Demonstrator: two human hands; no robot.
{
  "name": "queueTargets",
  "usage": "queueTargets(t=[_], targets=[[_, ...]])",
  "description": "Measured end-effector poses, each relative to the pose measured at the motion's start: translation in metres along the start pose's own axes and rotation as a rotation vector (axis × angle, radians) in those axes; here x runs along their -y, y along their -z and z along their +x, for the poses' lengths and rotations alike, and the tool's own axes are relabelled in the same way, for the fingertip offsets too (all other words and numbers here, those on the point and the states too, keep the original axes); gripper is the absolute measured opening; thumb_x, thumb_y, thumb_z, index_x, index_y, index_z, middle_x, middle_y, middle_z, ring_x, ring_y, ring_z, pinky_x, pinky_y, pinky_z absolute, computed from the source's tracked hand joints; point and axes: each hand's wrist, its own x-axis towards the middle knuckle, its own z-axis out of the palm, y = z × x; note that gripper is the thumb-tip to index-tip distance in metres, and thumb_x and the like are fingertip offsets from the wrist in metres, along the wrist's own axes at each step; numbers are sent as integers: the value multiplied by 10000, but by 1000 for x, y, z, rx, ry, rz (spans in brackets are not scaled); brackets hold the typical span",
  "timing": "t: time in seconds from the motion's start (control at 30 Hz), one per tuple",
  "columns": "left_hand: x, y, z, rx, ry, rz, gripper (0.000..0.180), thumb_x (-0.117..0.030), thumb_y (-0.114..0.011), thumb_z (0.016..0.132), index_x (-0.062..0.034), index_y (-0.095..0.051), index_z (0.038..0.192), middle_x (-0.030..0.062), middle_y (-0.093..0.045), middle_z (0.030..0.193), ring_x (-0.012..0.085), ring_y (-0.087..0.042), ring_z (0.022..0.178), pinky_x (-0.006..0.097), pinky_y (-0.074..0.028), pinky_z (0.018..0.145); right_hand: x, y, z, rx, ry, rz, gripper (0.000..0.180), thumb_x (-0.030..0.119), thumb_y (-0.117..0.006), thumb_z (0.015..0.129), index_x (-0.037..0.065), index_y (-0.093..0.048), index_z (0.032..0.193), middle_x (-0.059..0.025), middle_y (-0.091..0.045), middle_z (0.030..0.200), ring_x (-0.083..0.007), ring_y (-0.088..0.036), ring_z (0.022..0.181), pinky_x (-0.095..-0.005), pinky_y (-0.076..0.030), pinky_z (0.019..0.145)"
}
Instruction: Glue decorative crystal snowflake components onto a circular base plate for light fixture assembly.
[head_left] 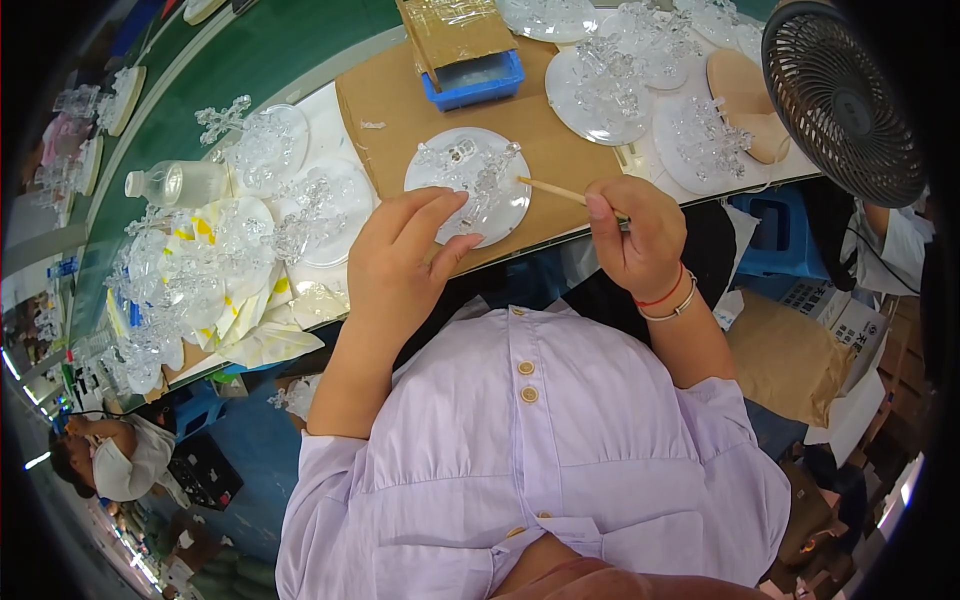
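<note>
A round white plate [505, 205] carrying a clear glass ornament [470, 170] lies on a sheet of cardboard [400, 110] in front of me. My left hand [400, 255] rests at the plate's near left rim, fingers spread and touching its edge, holding nothing. My right hand [640, 235] is closed around a thin wooden stick [552, 189], whose tip points left toward the ornament. A red cord and a bracelet circle the right wrist.
Several more plates with glass ornaments [610, 85] lie at the back right, others piled at left [200, 270] with a clear plastic bottle [180, 183]. A blue tray [475, 80] holds a cardboard box. A black fan [840, 95] stands right. Another person [115, 455] sits lower left.
</note>
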Motion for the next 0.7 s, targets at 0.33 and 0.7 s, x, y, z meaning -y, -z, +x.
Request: queueTargets(t=[0.33, 0.7], targets=[[-3, -4, -3, -26, -9, 13, 365, -135, -819, 675, -64, -677, 1004, 69, -660, 963, 259, -632, 860, 341, -518, 724, 9, 3, -8, 104, 64, 159, 82, -14, -619, 860, 6, -540, 866, -105, -625, 713, -252, -604, 581, -314, -476, 531], [2, 1, -3, 45, 23, -69, 413, -100, -802, 700, -65, -653, 1083, 82, -672, 1042, 272, -653, 928, 340, -530, 756, 9, -2, -9, 67, 84, 62, 80, -22, -610, 855, 10, -538, 864, -102, -632, 733, -257, -596, 571, -318, -469, 522]])
